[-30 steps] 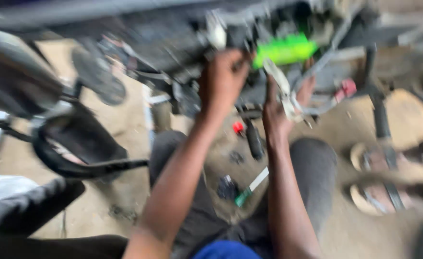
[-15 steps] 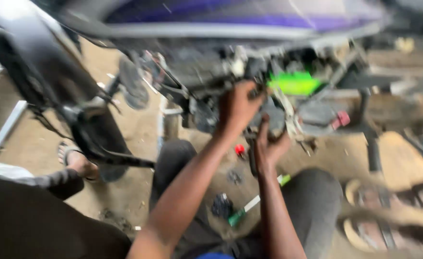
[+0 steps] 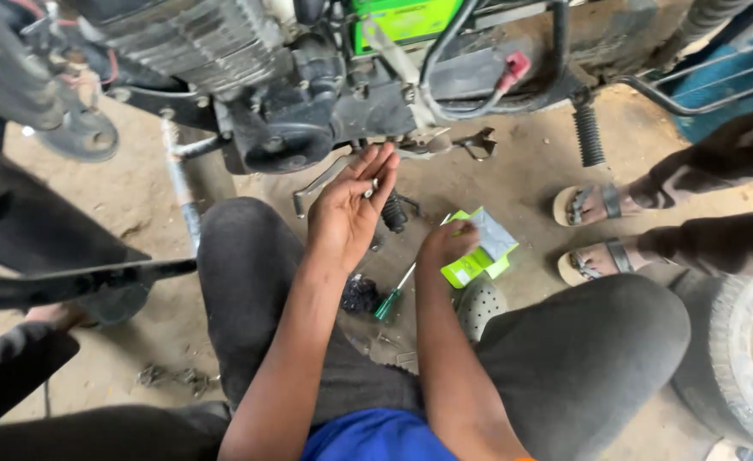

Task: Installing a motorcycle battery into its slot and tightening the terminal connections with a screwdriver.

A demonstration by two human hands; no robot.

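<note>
Two hands: left hand [image 3: 351,209] palm-up, right hand [image 3: 446,243] lowered

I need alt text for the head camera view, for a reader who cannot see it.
A crouching person's left hand, palm up, holds a small metal part below a motorcycle engine, while the right hand reaches down to a green and white packet on the dirt floor. A green-handled screwdriver lies between the knees; another person's sandalled feet stand nearby.

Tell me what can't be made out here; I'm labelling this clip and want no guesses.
All in the head view:
- Small metal piece in the open left hand: too small to identify.
- Right hand on the green packet: fingers curled under, so the grip is hidden.
- Screwdriver: tip hidden behind the right forearm.
- Motorcycle engine: cut off by the top edge.
- Bystander in sandals: cut off at the right edge.
</note>
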